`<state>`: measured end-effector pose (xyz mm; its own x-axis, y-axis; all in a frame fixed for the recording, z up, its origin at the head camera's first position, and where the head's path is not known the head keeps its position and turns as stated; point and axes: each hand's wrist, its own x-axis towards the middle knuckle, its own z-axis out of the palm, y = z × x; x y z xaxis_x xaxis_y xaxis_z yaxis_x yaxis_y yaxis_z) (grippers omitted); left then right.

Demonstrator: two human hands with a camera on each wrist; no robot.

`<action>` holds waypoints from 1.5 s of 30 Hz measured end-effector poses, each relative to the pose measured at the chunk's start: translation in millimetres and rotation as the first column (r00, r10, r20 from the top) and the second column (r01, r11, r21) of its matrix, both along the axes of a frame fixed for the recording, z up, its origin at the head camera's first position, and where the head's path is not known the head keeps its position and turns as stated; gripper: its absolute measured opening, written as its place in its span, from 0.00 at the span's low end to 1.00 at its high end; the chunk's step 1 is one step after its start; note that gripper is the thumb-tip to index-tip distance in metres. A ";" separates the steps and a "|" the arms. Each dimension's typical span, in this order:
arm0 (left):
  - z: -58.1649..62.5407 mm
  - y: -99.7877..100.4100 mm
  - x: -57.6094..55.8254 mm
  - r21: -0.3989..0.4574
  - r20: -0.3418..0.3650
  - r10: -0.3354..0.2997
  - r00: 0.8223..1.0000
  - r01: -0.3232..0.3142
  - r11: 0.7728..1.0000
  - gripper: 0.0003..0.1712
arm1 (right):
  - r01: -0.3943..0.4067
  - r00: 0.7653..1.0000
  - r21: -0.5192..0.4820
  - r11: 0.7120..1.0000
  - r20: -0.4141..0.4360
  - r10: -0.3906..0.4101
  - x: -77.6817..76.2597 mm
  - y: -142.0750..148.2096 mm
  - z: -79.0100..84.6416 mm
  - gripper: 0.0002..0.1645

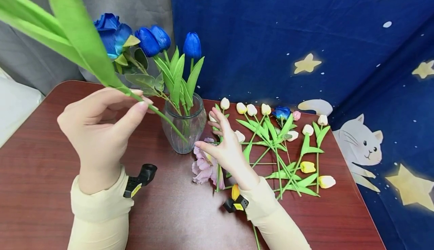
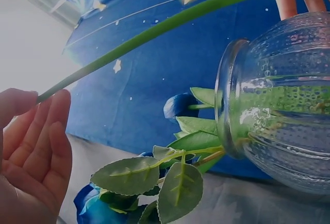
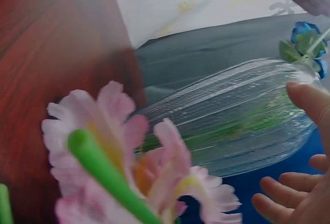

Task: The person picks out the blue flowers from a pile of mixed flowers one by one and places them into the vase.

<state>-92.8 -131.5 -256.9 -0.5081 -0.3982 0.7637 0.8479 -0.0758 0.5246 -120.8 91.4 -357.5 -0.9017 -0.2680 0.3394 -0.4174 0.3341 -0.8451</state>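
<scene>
Between thumb and fingertips, my left hand (image 1: 98, 129) pinches a green flower stem (image 1: 167, 122) with long leaves; its top runs out of the head view. The stem's lower end slants down across the ribbed glass vase (image 1: 196, 131) in that view. In the left wrist view the stem (image 2: 149, 35) shows clear of the vase mouth. My right hand (image 1: 225, 146) holds nothing, its fingers spread just right of the vase. Blue tulips (image 1: 192, 46) and a blue rose (image 1: 113, 35) stand in the vase. Near my right hand lies a pink ruffled flower (image 3: 93, 131).
White and yellow tulips (image 1: 307, 167) lie in a crossed pile on the right of the wooden table (image 1: 37, 174), with another blue rose (image 1: 281, 112) at the back. A blue starry curtain (image 1: 254, 35) and a grey cloth (image 1: 139, 1) hang behind.
</scene>
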 end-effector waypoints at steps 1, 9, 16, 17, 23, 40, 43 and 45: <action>-0.3 0.1 -0.3 0.021 -0.012 0.014 1.000 -0.013 1.000 0.10 | -0.004 1.000 -0.006 1.000 -0.003 0.004 -0.8 -1.3 -1.4 0.56; 1.3 2.9 -1.9 0.202 -0.078 0.044 0.996 -0.028 0.979 0.11 | 0.004 0.999 0.007 1.000 0.038 -0.004 -2.0 -11.7 -3.4 0.58; 5.3 2.5 -4.5 0.361 -0.100 0.100 0.990 -0.058 0.931 0.15 | 0.021 0.996 0.019 1.000 0.088 -0.023 -1.9 -16.4 -3.0 0.58; 5.5 2.4 -5.0 0.376 -0.104 0.104 0.989 -0.058 0.925 0.15 | 0.023 0.995 0.021 1.000 0.093 -0.025 -2.1 -16.6 -3.2 0.58; 6.3 2.9 -8.3 0.382 -0.094 0.149 0.984 -0.102 0.919 0.15 | 0.031 0.994 0.042 0.999 0.101 -0.035 -4.2 -17.4 -5.4 0.58; 0.2 6.7 -14.9 0.204 0.018 0.175 0.984 -0.175 0.963 0.13 | 0.051 0.995 0.075 0.996 0.084 -0.057 -7.5 -20.7 -5.0 0.57; -3.2 7.6 -16.8 0.115 0.059 0.206 0.977 -0.212 0.971 0.11 | 0.052 0.994 0.083 0.995 0.092 -0.059 -7.1 -20.3 -4.9 0.57; -5.5 8.5 -18.3 0.045 0.085 0.233 0.969 -0.238 0.970 0.09 | 0.051 0.994 0.087 0.995 0.095 -0.059 -7.0 -20.0 -5.1 0.57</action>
